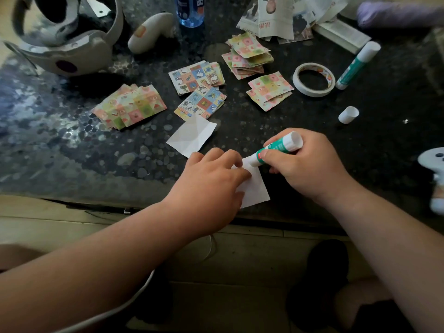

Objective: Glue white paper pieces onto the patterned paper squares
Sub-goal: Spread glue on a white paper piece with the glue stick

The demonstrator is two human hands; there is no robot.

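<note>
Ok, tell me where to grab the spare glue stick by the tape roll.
Pinch the spare glue stick across its green barrel, mid-length, coming from above and the right: it lies flat, and the tape roll crowds its left side.

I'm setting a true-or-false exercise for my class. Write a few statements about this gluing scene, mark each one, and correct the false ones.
1. The right hand grips a green-and-white glue stick with its tip on a white paper piece. True.
2. The left hand holds the white tape roll. False: it presses on the white paper piece; the roll lies untouched.
3. A loose white cap lies on the dark speckled table. True.
4. The second capped glue stick stands upright. False: it lies on its side beside the tape roll.
</note>
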